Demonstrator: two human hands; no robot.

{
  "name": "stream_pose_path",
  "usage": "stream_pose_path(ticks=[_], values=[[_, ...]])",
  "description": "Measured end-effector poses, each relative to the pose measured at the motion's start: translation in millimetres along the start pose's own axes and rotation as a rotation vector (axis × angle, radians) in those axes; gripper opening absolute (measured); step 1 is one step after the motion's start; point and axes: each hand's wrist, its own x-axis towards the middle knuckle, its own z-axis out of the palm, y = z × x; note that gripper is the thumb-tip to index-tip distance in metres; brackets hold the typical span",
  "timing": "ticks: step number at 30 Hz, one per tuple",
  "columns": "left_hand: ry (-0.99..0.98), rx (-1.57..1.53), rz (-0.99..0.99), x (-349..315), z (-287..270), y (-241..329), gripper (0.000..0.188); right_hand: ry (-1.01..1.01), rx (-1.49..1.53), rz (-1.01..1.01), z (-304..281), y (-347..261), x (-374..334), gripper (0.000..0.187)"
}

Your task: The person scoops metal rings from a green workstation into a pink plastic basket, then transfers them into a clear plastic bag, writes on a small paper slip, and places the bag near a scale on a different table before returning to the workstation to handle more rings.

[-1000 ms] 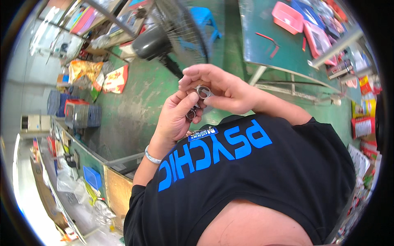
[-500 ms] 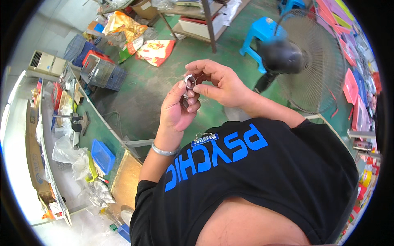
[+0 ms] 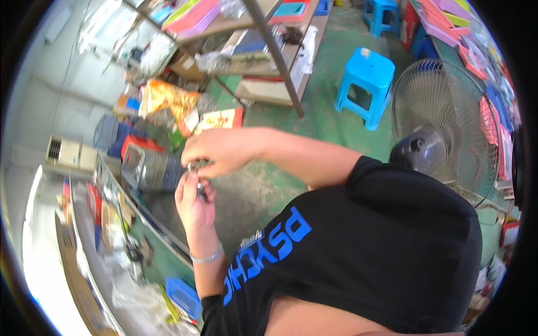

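The left hand (image 3: 196,207) and right hand (image 3: 221,151) meet left of the frame's middle, the right one above the left. The upper ring (image 3: 197,164), a metal one, lies at the right fingertips, just above the left thumb; the right grip is closed on it. A second metal piece, the lower ring (image 3: 200,190), sits just below, among the curled left fingers, and the left grip is clamped on it. Blur hides whether the two pieces are joined. A pale bracelet (image 3: 206,257) circles the left wrist.

A black shirt (image 3: 381,241) with blue lettering fills the lower right of the frame. Behind the hands, left of centre, stand grey crates (image 3: 147,171), with an orange bag (image 3: 168,99) above them on the picture. A red and white bag (image 3: 221,119) shows just above the right hand. In the lower left, a blue tray (image 3: 184,297) rests on the counter (image 3: 159,264). A rack (image 3: 249,92) holding trays and packages spans the upper middle. A blue stool (image 3: 367,84) stands on the green floor (image 3: 252,190) at upper right, beside a large fan (image 3: 420,150) nearer the right edge.
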Motion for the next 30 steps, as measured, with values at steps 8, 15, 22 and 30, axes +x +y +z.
stream_pose_path(ticks=[8,15,22,30], values=[[-0.165,0.029,-0.123,135.9,71.9,-27.5,0.008,-0.047,-0.008,0.276,-107.6,81.3,-10.5,0.025],[-0.638,0.086,-0.356,237.8,186.4,-79.6,0.008,0.304,-0.107,0.653,-199.4,128.5,-90.0,0.015],[-1.032,0.113,-0.475,316.8,316.4,-122.0,0.01,0.659,-0.483,0.936,-283.9,143.4,-137.0,0.014],[-1.27,0.064,-0.47,364.4,461.4,-156.7,0.01,1.01,-0.764,1.089,-378.1,164.6,-185.9,0.012]])
